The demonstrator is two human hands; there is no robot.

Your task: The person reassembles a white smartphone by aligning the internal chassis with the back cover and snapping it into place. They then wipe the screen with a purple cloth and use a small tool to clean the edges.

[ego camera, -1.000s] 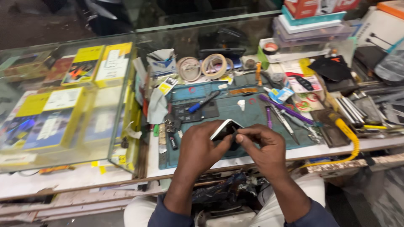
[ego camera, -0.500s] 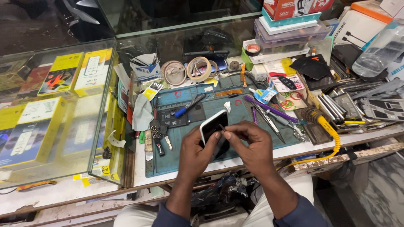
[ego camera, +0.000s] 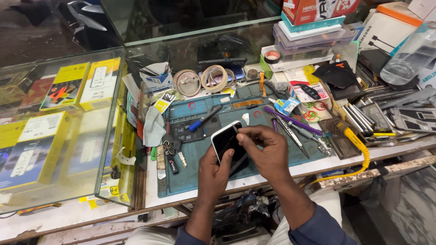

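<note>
A white-edged smartphone (ego camera: 225, 141) with a dark screen is held tilted above the teal repair mat (ego camera: 200, 170). The left hand (ego camera: 217, 173) cups it from below, thumb against the lower edge. The right hand (ego camera: 267, 151) arches over from the right, fingertips (ego camera: 239, 136) pinched narrowly at the phone's upper right edge. A blue-handled screwdriver (ego camera: 203, 119) lies just beyond; keys (ego camera: 170, 149) lie to the left.

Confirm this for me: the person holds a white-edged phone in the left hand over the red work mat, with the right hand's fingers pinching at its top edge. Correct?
Not quite: the work mat is blue-green, not red, as the head view shows. The rest holds: the left hand holds the white-edged phone over the mat, and the right hand has its fingers pinching at the phone's top edge.
</note>
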